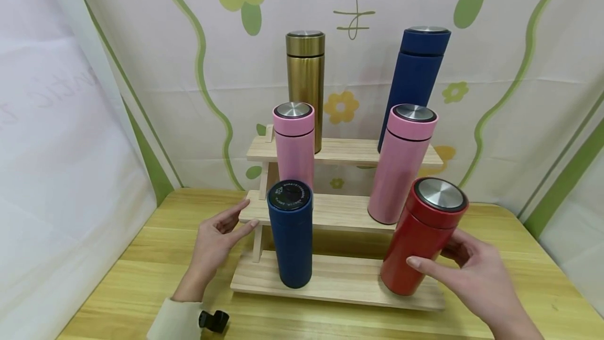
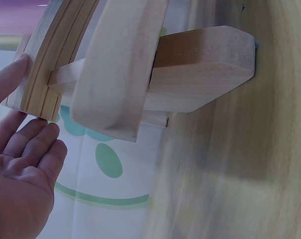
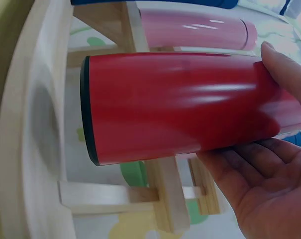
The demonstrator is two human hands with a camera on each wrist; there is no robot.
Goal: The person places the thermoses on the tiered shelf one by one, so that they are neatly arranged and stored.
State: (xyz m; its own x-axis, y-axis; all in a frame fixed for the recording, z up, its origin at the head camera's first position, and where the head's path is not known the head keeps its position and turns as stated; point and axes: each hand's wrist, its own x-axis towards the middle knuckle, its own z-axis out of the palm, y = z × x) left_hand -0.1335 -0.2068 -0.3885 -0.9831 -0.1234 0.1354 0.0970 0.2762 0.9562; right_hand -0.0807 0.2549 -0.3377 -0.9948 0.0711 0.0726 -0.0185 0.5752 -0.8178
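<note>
A red vacuum flask (image 1: 423,235) with a silver-topped lid is gripped by my right hand (image 1: 476,277), thumb on the near side and fingers behind. In the right wrist view, a small gap separates its dark base from the bottom board. My left hand (image 1: 214,245) pinches the left end of the middle board of a three-step wooden display rack (image 1: 346,277). The thumb (image 2: 13,74) touches one face of that board, the fingers the other. A blue flask (image 1: 292,245) with a black lid top stands upright on the bottom board's left part.
Two pink flasks, a left one (image 1: 294,146) and a right one (image 1: 401,172), stand on the middle board. On the top board are a gold flask (image 1: 305,83) and a dark blue flask (image 1: 415,83). The rack stands on a wooden table (image 1: 146,256) before a patterned cloth (image 1: 141,67).
</note>
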